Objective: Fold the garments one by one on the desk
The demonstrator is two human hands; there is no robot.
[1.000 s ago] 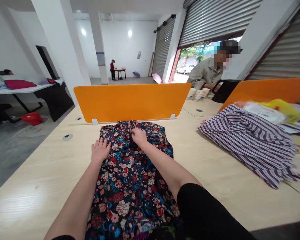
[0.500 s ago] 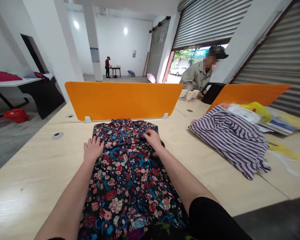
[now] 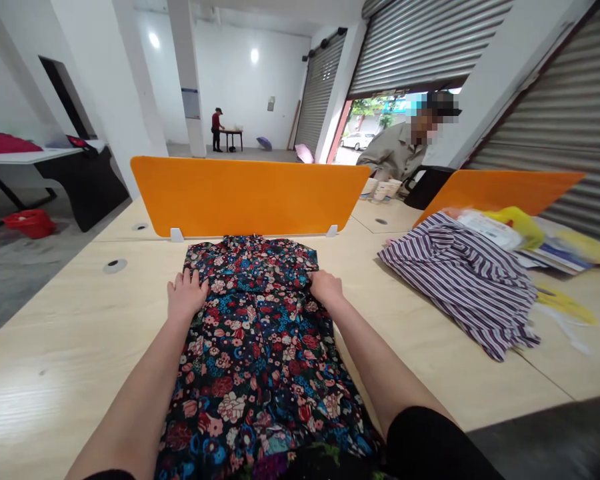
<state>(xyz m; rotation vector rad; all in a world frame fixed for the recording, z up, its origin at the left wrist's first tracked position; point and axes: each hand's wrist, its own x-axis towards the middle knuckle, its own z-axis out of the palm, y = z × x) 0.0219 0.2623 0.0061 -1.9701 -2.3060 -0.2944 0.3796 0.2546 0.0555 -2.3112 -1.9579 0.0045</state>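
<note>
A dark floral garment [image 3: 255,333], patterned in red, pink and blue, lies spread lengthwise before me, its collar end by the orange divider. My left hand [image 3: 186,297] rests palm down on its left edge, fingers spread partly over cloth and partly over the table. At the opposite edge, my right hand [image 3: 327,287] has its fingers closed on the fabric a little below the shoulder; the fingertips are partly hidden. Creases run across the upper part of the cloth. The near end of the garment runs out of view below.
The pale wooden table [image 3: 80,347] carries an orange divider [image 3: 250,197]. At right lie a striped garment [image 3: 465,280] and plastic packaging [image 3: 490,227]. Behind are paper cups [image 3: 384,190], a black jug [image 3: 427,187] and a person [image 3: 397,143]. Another person [image 3: 217,130] stands far back.
My right hand has moved right and slightly toward me, from on top of the garment to its right edge. My left hand stays put. The fabric's upper right looks flatter.
</note>
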